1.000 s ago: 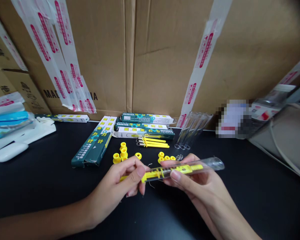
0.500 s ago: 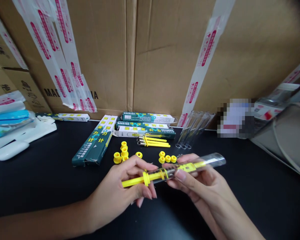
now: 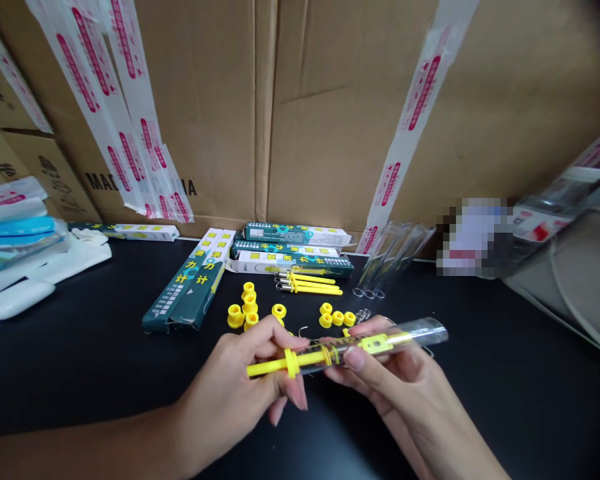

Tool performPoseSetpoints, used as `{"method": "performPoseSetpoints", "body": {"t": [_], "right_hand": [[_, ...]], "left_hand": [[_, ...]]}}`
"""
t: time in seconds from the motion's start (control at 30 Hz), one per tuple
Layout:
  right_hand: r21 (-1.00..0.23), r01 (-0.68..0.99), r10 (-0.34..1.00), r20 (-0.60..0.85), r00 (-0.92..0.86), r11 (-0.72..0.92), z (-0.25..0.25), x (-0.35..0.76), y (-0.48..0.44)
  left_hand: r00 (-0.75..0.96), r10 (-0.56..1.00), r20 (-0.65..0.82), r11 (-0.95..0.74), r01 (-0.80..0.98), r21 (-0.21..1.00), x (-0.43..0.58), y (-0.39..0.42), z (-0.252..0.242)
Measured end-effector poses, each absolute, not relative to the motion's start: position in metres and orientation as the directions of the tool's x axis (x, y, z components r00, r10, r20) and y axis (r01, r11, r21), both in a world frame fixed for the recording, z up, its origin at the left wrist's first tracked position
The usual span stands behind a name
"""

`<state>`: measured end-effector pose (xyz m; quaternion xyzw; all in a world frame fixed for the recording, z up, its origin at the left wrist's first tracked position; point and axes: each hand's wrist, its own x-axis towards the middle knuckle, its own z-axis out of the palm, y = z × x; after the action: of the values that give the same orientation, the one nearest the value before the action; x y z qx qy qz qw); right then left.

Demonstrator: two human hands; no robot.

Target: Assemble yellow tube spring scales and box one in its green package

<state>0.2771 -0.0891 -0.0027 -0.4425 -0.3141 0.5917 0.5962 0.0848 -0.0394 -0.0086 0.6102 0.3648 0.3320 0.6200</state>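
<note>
A clear plastic tube with yellow parts inside lies slantwise between my hands, its right end higher. My right hand is closed round the tube's middle, thumb on the near side. At the tube's left end sits a yellow flanged cap, with a yellow rod passing through it and out to the left. My left hand grips at this cap, its fingers behind and below. Just beyond the hands lie yellow caps and metal springs, partly hidden.
Green and white boxes lie at the back left and centre, near yellow rods with metal hooks. Clear tubes stand at the back right. A large cardboard box walls the table's back.
The tube and both hands have shifted slightly, the tube's right end a little lower. The springs behind my right hand show more. Both hands keep their hold.
</note>
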Motion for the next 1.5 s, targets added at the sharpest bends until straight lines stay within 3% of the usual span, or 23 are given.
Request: {"method": "performPoseSetpoints", "body": {"t": [0.13,0.3,0.4,0.5,0.77,0.97,1.2,1.5], "right_hand": [[-0.908,-0.406,0.981,-0.16,0.105,-0.105,-0.001,0.279,-0.087],[-0.91,-0.411,0.993,-0.092,0.071,-0.055,-0.005,0.277,-0.087],[-0.91,-0.408,0.997,-0.052,-0.057,-0.07,-0.014,0.274,-0.087],[-0.918,-0.393,0.991,0.009,-0.13,-0.044,-0.02,0.273,-0.087],[-0.907,-0.416,0.993,0.01,0.119,0.059,-0.001,0.288,-0.089],[-0.943,-0.317,0.991,0.062,0.122,0.098,-0.003,0.291,-0.089],[-0.944,-0.33,0.994,-0.008,0.113,0.03,0.001,0.286,-0.083],[-0.964,-0.266,0.984,-0.058,0.169,-0.012,0.007,0.273,-0.093]], "left_hand": [[0.556,0.828,-0.08,0.093,0.004,0.996,0.086,-0.039,-0.003],[0.661,0.743,0.105,-0.016,-0.139,0.99,0.079,-0.041,-0.001],[0.663,0.746,0.069,0.052,-0.161,0.986,0.077,-0.041,0.0],[0.619,0.785,0.02,0.034,-0.076,0.997,0.078,-0.039,0.003],[0.52,0.854,0.01,-0.018,0.01,1.0,0.073,-0.038,0.007],[0.49,0.871,-0.041,0.09,-0.077,0.993,0.066,-0.037,-0.006],[0.592,0.805,-0.025,0.131,-0.138,0.982,0.06,-0.039,-0.005],[0.485,0.873,-0.047,0.001,0.095,0.996,0.049,-0.041,0.0]]}}
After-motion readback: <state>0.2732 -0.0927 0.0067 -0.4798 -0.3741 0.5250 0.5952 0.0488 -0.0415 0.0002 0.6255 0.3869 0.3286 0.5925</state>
